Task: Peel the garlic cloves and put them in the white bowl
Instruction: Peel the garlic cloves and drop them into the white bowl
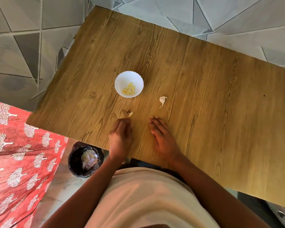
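- Two hands down on wooden table [204,79], near front edge.
- Far left: red patterned cloth [15,153]; beside it on floor, black bin [85,160] with papery skins inside, just left of left forearm.
- Left hand [120,135]: fingers curled inward, tips bunched at the table; possibly pinching a scrap of skin, cannot tell for sure, nothing clearly held.
- Just past left fingertips: small peeled clove [130,114], loose on table, apart from the hand.
- Up from that: white bowl [120,79], several peeled yellowish cloves piled in its bottom.
- Right hand [163,137]: flat, fingers straight and relaxed on the wood, holding nothing.
- Up and right of bowl: one unpeeled clove [162,100], papery tail intact, well clear of both hands.
- Judged stage: nearly done; loose peeled clove to bowl, then last clove to peel.
- For doing it well: pinch the small clove by its sides with thumb and forefinger, lift clear of bowl rim, drop in centre.
- For the unpeeled one: grip by body, tear from tail end, skins to bin not bowl.
- Risk: small clove slippery, easy to flick off table edge.
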Demonstrator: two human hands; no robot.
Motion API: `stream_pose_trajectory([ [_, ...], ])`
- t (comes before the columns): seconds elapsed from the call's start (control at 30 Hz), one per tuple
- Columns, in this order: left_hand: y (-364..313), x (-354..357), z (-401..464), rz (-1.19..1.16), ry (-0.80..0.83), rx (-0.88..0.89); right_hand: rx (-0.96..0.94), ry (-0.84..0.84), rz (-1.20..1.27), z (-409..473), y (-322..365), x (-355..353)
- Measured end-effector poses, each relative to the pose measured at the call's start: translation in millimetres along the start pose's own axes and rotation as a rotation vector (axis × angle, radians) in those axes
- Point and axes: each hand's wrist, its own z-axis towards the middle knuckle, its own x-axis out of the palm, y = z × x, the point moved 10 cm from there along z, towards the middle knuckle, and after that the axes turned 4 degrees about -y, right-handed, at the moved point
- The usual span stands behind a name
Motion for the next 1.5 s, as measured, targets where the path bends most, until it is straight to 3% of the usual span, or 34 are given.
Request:
stream_pose_trajectory([
  [0.07, -5, 13, -11, -0.001, 0.129, 0.126, 0.02, -0.013, 0.028, -3, 2, 0],
  [0.23, -14, 28, -23, 0.011, 0.257, 0.33, 0.392, -0.244, -0.032, -8, -40, -32],
  [0.3, -16, 29, -23, 0.022, 0.251, 0.34, 0.355, -0.222, -0.049, -5, -33, -28],
  [0.5, -21, 28, -23, 0.031, 0.218, 0.318, 0.015, 0.031, -0.159, -2, 16, 6],
  [0.67, -15, 19, -20, -0.007, 0.162, 0.101, -0.116, 0.041, -0.314, -11, 21, -8],
  [0.83, -15, 13, -34, -0.248, 0.008, -0.333, -0.168, 0.094, -0.253, -11, 34, -15],
  [0.9, -12, 24, -43, -0.545, -0.055, -0.562, -0.082, 0.074, -0.053, -5, 32, -23],
  [0.97, -10, 49, -50, -0.991, -0.098, -0.815, 0.016, 0.013, 0.224, 1, 33, -38],
  [1.07, -27, 83, -52, -1.533, -0.042, -1.118, -0.061, -0.102, 0.365, 11, 53, -70],
  [1.2, -54, 92, -40, -1.86, 0.114, -1.134, -0.204, 0.026, 0.248, 23, 72, -71],
  [1.37, -55, 102, -36, -1.843, 0.225, -1.099, -0.176, 0.198, 0.184, 35, 75, -60],
  [1.5, -48, 110, -32, -1.854, 0.307, -1.112, -0.194, 0.116, 0.162, 48, 78, -65],
])
